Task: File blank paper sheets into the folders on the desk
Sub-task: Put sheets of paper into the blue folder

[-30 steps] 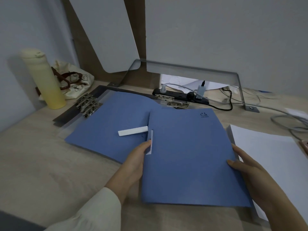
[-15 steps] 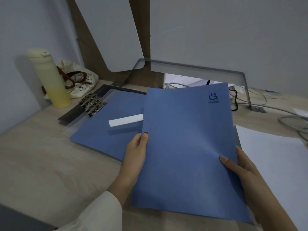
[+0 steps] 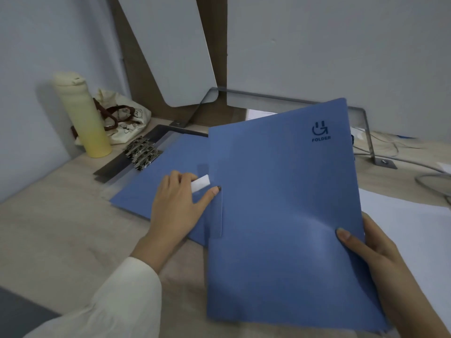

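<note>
Folder (image 3: 280,203), blue, logo at its far right corner, is tilted up off the desk (image 3: 48,240), near edge low and far edge raised toward the wall. Your right hand (image 3: 380,259) pinches its right edge, with the thumb flat on the cover and the other fingers hidden behind. This one-sided grip likely frees the other hand.

Your left hand (image 3: 175,206) curls its fingers over the white strip (image 3: 202,183), the thumb tip touching the held folder's left edge. The strip sits on a second blue folder (image 3: 158,186) lying flat to the left, partly under the held one. Judgement: you want the strip for the spine.

Blank paper (image 3: 415,228) lies flat on the right, just beside your right hand. None shows inside a folder.

Half a second ago your left hand gripped the held folder's left edge and the strip lay untouched. Now that hand has let go and taken the strip, and the folder's far edge stands higher in view.

Far left are binder clips (image 3: 141,152), a yellow bottle (image 3: 83,115) and a cloth bag (image 3: 127,123).
</note>
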`<state>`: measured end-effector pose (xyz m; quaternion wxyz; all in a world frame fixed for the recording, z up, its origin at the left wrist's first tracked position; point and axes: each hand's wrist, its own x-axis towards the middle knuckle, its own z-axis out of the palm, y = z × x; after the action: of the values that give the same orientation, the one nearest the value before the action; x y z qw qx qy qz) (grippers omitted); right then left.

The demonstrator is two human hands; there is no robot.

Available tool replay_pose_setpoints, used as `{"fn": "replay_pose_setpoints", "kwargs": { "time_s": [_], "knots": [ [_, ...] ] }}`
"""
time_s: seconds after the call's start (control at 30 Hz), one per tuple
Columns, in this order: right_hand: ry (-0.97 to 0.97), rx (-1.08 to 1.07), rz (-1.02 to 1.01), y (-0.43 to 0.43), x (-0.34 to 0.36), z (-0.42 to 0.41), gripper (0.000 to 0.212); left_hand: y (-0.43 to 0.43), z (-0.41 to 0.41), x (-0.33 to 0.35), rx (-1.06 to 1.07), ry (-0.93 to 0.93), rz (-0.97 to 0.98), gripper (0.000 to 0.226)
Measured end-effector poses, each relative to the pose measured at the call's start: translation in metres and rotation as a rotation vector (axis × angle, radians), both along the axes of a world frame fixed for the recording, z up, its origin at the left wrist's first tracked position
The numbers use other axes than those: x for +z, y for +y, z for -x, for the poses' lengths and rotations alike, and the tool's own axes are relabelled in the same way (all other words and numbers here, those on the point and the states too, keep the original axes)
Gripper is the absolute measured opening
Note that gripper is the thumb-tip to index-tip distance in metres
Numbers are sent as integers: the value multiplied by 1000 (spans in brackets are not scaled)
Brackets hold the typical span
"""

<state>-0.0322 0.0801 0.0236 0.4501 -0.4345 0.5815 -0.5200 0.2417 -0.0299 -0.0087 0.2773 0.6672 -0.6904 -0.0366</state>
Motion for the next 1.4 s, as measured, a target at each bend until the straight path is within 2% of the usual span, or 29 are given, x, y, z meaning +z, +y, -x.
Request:
{"fn": "replay_pose_setpoints", "kwargs": {
  "time_s": [0.13,0.2,0.23,0.33,0.4,0.5,0.7,0.9,1.17,1.4],
  "knots": [
    [20,6,-7,2,0,-1,36,-2,-4,12,-17,20,-178,46],
    [25,7,-2,2,-1,0,36,-4,-6,13,-19,118,-251,44],
    [24,7,1,2,-1,0,36,-4,-6,12,-43,231,-297,43],
    [4,4,5,1,-3,-2,37,3,5,13,-139,730,-412,31],
    [-5,6,7,0,-6,-4,39,7,14,11,-119,864,-415,24],
    [6,7,7,-1,-10,-5,41,8,21,6,-64,893,-392,26],
    [2,-26,-38,-1,-20,-1,40,14,33,4,-12,1071,-473,33],
    [-30,-18,-49,-1,-28,-6,43,13,41,-9,36,1235,-523,28],
    [-32,-33,-110,-5,-29,-2,31,16,42,-12,48,1332,-593,28],
    [-156,51,-221,-2,-34,-3,28,13,28,-2,30,1359,-468,18]
  ]
}}
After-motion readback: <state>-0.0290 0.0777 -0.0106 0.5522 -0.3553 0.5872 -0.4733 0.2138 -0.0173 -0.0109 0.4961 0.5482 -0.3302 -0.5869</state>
